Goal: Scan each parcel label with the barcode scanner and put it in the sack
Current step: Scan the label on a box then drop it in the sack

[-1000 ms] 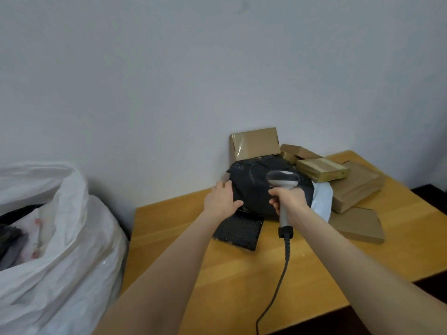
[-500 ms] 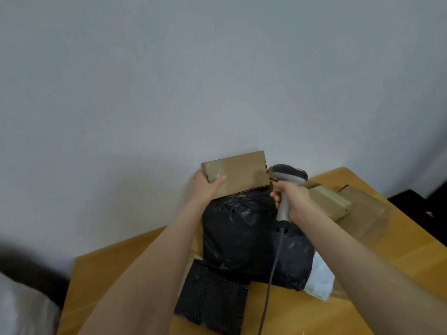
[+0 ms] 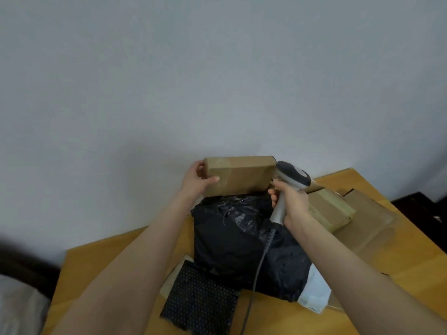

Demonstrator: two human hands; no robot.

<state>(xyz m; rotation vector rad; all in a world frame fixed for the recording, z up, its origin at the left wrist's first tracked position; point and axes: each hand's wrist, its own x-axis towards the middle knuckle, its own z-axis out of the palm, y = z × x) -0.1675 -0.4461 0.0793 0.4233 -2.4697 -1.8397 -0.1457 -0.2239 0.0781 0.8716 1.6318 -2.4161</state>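
Note:
My left hand (image 3: 197, 181) grips the left end of a brown cardboard box (image 3: 239, 175), thumb on its front face, holding it up against the wall above the parcel pile. My right hand (image 3: 290, 201) grips the handle of a grey barcode scanner (image 3: 291, 177), whose head is right beside the box's right end. Its cable (image 3: 257, 274) hangs down over a large black plastic parcel (image 3: 242, 243). No label shows on the box. A corner of the white sack (image 3: 17, 308) shows at the bottom left.
On the wooden table (image 3: 101, 264) lie a black dotted mailer (image 3: 200, 303), a white parcel (image 3: 314, 293) under the black one, and several cardboard boxes (image 3: 331, 211) at the right. The wall stands directly behind the pile.
My left hand left the black parcel, took hold of the cardboard box and lifted it slightly. The scanner rose toward the box's right end. The view shifted right, so the sack mostly left frame.

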